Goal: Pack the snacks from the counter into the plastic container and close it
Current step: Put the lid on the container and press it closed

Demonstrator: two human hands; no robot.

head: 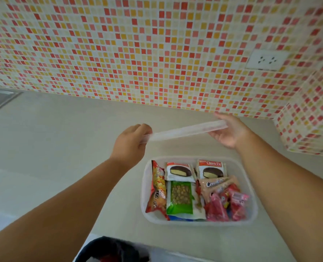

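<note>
Lid [183, 131] held up over full box [251, 188]; pinched by left hand [130, 142]; right hand [228, 132] curled round other end.

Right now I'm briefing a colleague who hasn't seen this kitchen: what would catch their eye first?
First the mosaic wall of red, orange and cream tiles filling the upper half. Then the clear lid, held in the air edge-on between the left hand and the right hand, above the counter. Below it sits the open plastic container, full of bright snack packets.
</note>
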